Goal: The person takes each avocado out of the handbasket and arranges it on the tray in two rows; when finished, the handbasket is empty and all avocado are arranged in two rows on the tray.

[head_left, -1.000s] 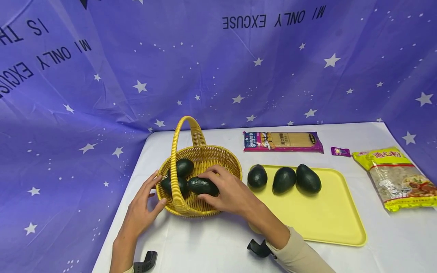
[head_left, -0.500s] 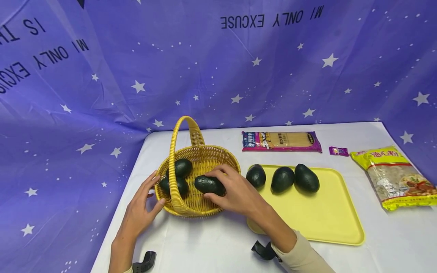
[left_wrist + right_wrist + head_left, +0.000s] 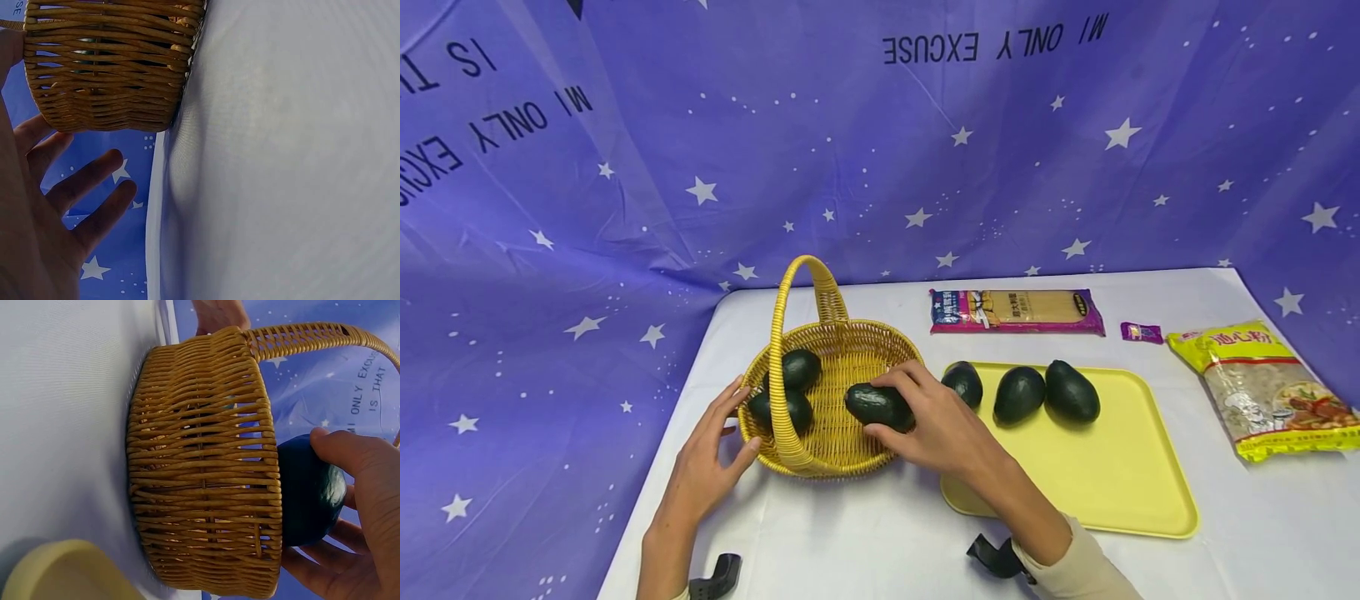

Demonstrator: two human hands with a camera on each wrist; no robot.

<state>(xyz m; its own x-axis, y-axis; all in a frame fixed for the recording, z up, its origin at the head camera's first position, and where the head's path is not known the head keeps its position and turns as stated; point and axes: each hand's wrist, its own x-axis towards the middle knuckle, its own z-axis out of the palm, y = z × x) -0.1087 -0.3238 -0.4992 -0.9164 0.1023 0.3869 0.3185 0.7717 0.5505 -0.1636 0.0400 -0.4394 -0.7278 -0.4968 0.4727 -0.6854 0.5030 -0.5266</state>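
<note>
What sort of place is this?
Probably a staged recording setup indoors rather than a working kitchen: starry printed cloth hangs behind a plain white table, with a noodle packet laid out on it.

A glossy dark avocado [image 3: 876, 406], held sideways, apparently juts partly above the upright yellow wicker basket [image 3: 842, 354].
</note>
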